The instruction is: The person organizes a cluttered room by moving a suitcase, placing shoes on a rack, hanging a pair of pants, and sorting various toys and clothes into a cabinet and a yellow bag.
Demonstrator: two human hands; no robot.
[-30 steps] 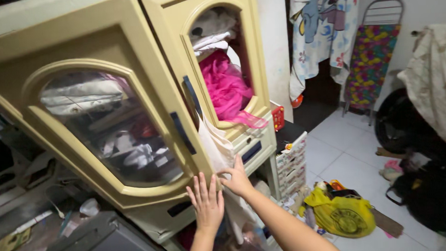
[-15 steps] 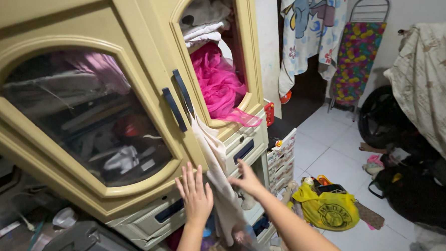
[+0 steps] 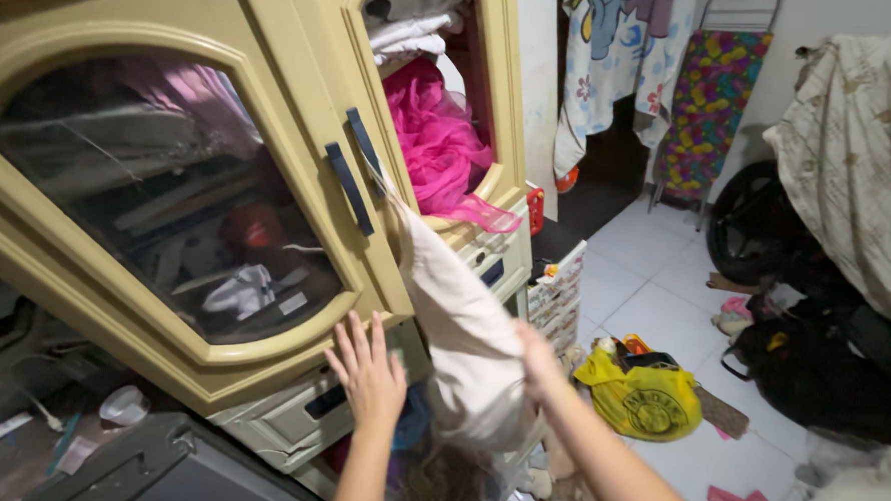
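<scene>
1. The left hand is pressing flat on the left door, just below its glass.
2. The right hand is lying to the right, touching the cloth hanging between the doors.
3. A drawer is sitting just under the left hand.
4. A heap of fabric is sitting above the right hand, inside the right door.
5. A bag is lying on the floor right of the right hand.

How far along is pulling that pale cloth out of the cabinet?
Partly out: the pale cloth hangs from the gap between the cabinet doors, its top caught there. In hand: the right hand is against the cloth, the left hand flat on the door frame. Left: freeing the top end.
</scene>
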